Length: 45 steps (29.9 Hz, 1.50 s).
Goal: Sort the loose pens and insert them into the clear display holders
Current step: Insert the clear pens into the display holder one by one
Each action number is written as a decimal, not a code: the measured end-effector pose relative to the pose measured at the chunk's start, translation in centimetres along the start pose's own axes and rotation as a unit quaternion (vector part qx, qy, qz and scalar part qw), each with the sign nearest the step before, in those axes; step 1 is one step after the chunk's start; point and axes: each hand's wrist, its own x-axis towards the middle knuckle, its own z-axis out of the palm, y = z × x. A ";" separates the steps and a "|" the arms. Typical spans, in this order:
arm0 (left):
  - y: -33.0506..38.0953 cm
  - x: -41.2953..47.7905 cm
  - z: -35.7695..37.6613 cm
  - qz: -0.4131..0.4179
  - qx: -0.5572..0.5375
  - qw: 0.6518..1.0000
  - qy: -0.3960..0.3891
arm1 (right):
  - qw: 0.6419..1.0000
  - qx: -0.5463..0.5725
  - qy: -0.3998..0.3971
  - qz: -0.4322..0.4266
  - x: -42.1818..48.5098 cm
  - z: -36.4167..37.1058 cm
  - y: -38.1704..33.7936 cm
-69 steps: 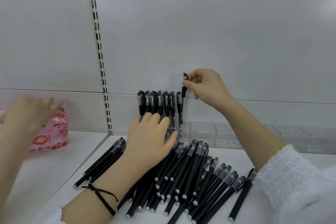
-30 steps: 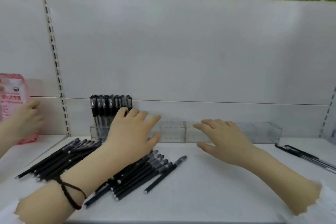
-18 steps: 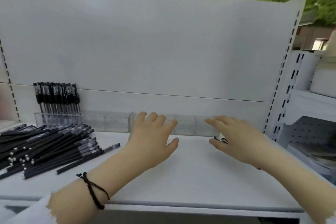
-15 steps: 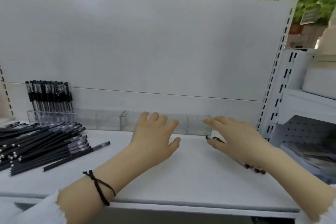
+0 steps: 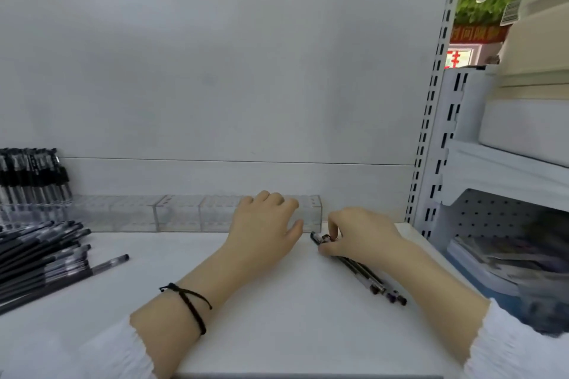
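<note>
- Up close, the right hand (image 5: 363, 234) arches over a bunch (image 5: 358, 269) of a few pens lying slantwise on the shelf (image 5: 277, 323), its fingertips (image 5: 326, 248) pinching their far ends.
- Beside it, we see the left hand (image 5: 264, 224) holding nothing. Its fingers (image 5: 271, 198) are loosely bent and close together, the thumb apart, the knuckles just before the right end of the holders (image 5: 184, 214).
- We judge the grip the weak point: held by one end only, the bunch may fan out on the lift, and a pen could roll toward the shelf's front edge.
- We also find the left hand near enough to the holders to nudge that clear row out of line, should it swing as the bunch rises.
- Sorting could slip too. The bunch looks clearer-barrelled than the black pile (image 5: 40, 258) at far left, and we think dropping it among the filed pens (image 5: 30, 175) standing at the row's left end would mix kinds.
- No brand can be read on any pen; blur smears the barrels.
- Top right, beyond the upright (image 5: 431, 132), a red sign (image 5: 477, 34) carries pale characters we cannot make out, and a smaller red-and-white panel (image 5: 458, 60) below it is equally illegible.
</note>
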 end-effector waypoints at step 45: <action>3.6 -1.2 -1.1 -0.159 -0.785 0.542 -0.255 | 0.719 0.684 0.077 0.099 0.5 -1.0 -0.7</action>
